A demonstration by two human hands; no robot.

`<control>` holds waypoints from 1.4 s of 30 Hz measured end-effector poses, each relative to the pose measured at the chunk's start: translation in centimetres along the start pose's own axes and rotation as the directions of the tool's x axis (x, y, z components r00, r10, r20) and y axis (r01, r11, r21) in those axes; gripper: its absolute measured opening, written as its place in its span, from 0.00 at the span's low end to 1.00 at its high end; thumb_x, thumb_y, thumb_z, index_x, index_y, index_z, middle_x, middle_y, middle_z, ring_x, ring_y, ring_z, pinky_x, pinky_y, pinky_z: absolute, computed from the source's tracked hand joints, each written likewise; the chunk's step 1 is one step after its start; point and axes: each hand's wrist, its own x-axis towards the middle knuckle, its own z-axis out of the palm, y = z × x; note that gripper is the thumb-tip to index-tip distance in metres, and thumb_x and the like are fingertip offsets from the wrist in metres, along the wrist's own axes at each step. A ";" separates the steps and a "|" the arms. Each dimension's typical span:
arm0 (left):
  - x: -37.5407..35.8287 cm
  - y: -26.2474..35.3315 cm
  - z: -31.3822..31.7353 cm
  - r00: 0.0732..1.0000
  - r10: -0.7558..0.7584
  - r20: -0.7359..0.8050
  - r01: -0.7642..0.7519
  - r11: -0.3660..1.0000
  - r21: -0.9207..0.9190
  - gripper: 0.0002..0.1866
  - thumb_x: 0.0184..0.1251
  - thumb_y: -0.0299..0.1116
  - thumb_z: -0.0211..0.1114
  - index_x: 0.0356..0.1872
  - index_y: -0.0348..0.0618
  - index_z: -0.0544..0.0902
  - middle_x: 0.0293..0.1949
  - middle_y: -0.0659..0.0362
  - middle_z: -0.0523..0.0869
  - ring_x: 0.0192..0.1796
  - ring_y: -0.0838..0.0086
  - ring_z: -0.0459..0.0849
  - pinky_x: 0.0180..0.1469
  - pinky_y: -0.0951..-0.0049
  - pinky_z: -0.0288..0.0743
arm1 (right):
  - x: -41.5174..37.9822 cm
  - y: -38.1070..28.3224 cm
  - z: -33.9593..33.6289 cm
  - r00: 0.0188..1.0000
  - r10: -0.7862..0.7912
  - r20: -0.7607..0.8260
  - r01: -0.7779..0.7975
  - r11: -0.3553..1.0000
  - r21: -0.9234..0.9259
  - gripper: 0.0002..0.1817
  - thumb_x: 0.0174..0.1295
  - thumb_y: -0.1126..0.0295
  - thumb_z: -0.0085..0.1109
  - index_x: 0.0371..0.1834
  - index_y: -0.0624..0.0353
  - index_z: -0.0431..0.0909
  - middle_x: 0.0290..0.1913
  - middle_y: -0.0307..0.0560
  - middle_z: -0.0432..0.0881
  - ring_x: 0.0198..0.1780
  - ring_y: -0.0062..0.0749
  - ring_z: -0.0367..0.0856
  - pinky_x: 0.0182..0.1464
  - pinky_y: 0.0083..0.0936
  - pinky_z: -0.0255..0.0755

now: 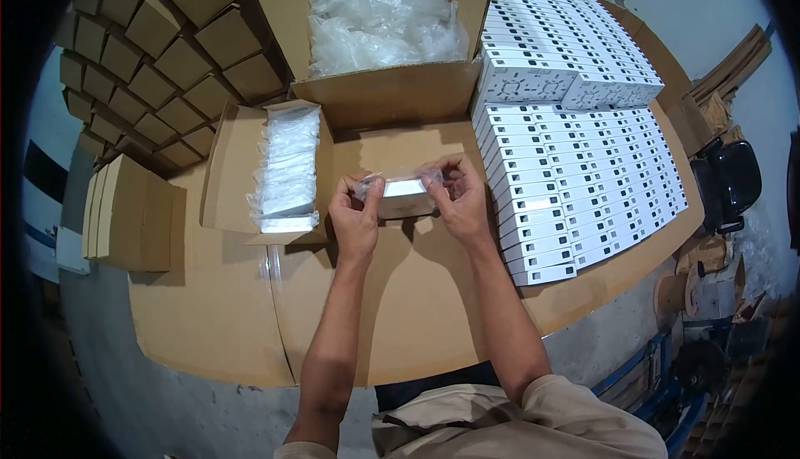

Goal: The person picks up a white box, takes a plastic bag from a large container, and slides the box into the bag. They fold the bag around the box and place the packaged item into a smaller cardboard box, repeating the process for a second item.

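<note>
A small white box (405,188) in a clear plastic bag is held above the cardboard-covered table, between both hands. My left hand (357,209) pinches the bag at the box's left end, thumb on top. At the right end, my right hand (457,196) grips the bag's plastic between thumb and fingers. To the left, an open cardboard carton (237,175) holds a row of white boxes in plastic bags (287,163). Rows of white boxes without bags (575,180) stand stacked to the right of my right hand.
Behind my hands stands a large open carton (387,96) full of clear plastic bags (383,21). Brown cartons (179,59) are piled at the back left, and several more (125,213) stand at the table's left edge. A black chair (729,180) is at the right.
</note>
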 end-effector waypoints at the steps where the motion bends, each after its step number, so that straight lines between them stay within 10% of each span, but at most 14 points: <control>1: 0.1 0.0 0.0 1.000 0.001 -0.003 -0.001 1.000 -0.001 0.13 0.73 0.32 0.72 0.34 0.42 0.75 0.45 0.56 0.86 0.46 0.79 0.81 0.50 0.75 0.76 | -0.1 -0.6 0.1 0.999 -0.050 0.003 0.050 0.997 0.053 0.10 0.67 0.80 0.66 0.48 0.65 0.78 0.50 0.47 0.84 0.53 0.26 0.81 0.57 0.26 0.74; 6: 0.1 0.3 -0.1 0.996 -0.088 -0.027 0.089 0.995 0.040 0.14 0.74 0.33 0.72 0.34 0.42 0.75 0.43 0.58 0.87 0.44 0.81 0.82 0.47 0.77 0.76 | 0.2 -1.3 -1.2 0.923 -0.316 0.219 0.339 0.938 -0.075 0.16 0.61 0.82 0.66 0.53 0.63 0.86 0.62 0.51 0.80 0.65 0.36 0.78 0.67 0.34 0.72; 12: 0.0 0.2 0.0 0.997 -0.074 -0.025 0.074 0.997 0.023 0.12 0.74 0.33 0.72 0.35 0.41 0.76 0.42 0.58 0.88 0.42 0.82 0.81 0.46 0.78 0.75 | -0.3 -1.3 -0.6 0.969 -0.137 0.207 0.210 0.896 -0.391 0.14 0.61 0.79 0.69 0.50 0.61 0.88 0.54 0.49 0.87 0.58 0.35 0.83 0.63 0.31 0.74; 28: -0.5 0.1 0.8 0.983 0.179 -0.038 -0.179 0.984 0.009 0.20 0.70 0.23 0.70 0.56 0.39 0.71 0.47 0.57 0.80 0.50 0.77 0.79 0.52 0.76 0.73 | -0.3 -1.3 -0.6 0.989 0.017 0.145 0.040 0.923 -0.384 0.18 0.59 0.71 0.78 0.50 0.64 0.85 0.42 0.43 0.90 0.43 0.22 0.84 0.47 0.24 0.78; 34: -1.9 2.1 1.8 0.623 0.778 0.084 -0.624 0.430 0.652 0.23 0.63 0.19 0.71 0.56 0.38 0.72 0.46 0.54 0.80 0.50 0.60 0.81 0.59 0.63 0.73 | -0.2 -0.8 -1.0 0.986 -0.016 0.163 0.085 0.901 -0.425 0.17 0.60 0.71 0.77 0.50 0.64 0.85 0.42 0.44 0.90 0.43 0.22 0.84 0.47 0.24 0.79; 37: -2.7 2.0 0.9 0.567 0.733 0.376 -0.768 0.307 0.562 0.21 0.59 0.18 0.71 0.53 0.38 0.76 0.44 0.53 0.83 0.51 0.54 0.82 0.60 0.56 0.73 | -0.2 -0.9 -1.0 0.987 -0.003 0.163 0.070 0.911 -0.407 0.16 0.61 0.72 0.76 0.50 0.64 0.85 0.42 0.44 0.90 0.44 0.23 0.85 0.48 0.24 0.79; 42: -2.4 2.0 1.6 0.681 0.600 0.419 -0.699 0.363 0.617 0.19 0.59 0.17 0.68 0.52 0.39 0.79 0.48 0.52 0.86 0.56 0.53 0.83 0.62 0.53 0.75 | -0.2 -0.6 -1.1 0.984 -0.005 0.178 0.069 0.932 -0.356 0.15 0.61 0.73 0.75 0.50 0.64 0.84 0.42 0.45 0.90 0.45 0.25 0.86 0.50 0.25 0.79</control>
